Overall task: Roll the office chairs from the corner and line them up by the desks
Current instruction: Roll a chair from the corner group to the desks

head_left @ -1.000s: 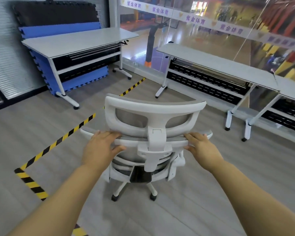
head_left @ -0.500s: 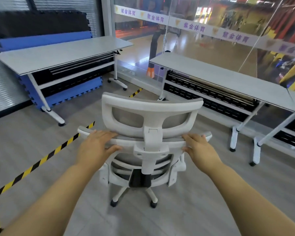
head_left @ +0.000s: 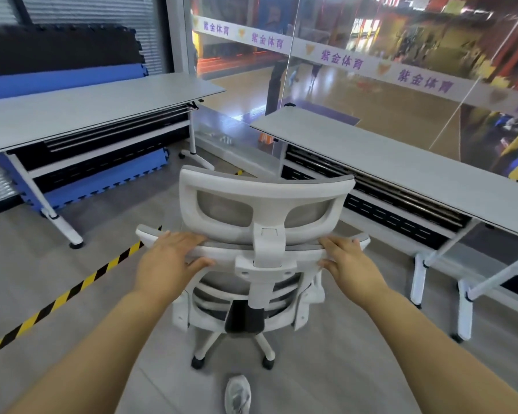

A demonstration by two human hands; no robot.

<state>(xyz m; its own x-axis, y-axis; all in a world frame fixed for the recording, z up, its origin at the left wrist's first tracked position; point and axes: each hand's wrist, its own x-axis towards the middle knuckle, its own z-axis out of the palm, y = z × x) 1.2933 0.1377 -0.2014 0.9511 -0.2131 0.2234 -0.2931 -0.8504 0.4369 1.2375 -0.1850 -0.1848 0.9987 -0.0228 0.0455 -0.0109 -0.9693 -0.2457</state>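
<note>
The white office chair [head_left: 263, 258] stands on the grey floor [head_left: 57, 273] in the gap between two worktops, its back turned to the person and its seat facing the glass wall [head_left: 371, 70]. The left worktop [head_left: 87, 106] sits off to one side in front of blue foam mats [head_left: 96, 183]; the right worktop [head_left: 401, 162] runs along the glass, and the chair is nearer to that one, though not yet tucked against it.

Both hands are on the top rail of the backrest, just below the headrest [head_left: 263, 198]. The left hand [head_left: 169, 261] lies over the rail with fingers across the top and the thumb hooked underneath, so it grips the frame. The right hand [head_left: 349, 264] does the same on the other side of the centre post.

This looks like an easy thing to move: a mesh back on a moulded plastic frame, likely light, riding on a five-star base with castors [head_left: 266, 363]. The rail seems stiff enough to push on. The headrest, on its slim bracket, probably flexes, so I would leave it alone. With the hold so high, a castor snagging could tip the chair forward rather than roll it. The yellow-and-black floor tape [head_left: 72, 291] lies off to the left, and a shoe [head_left: 238, 395] is close behind the base.
</note>
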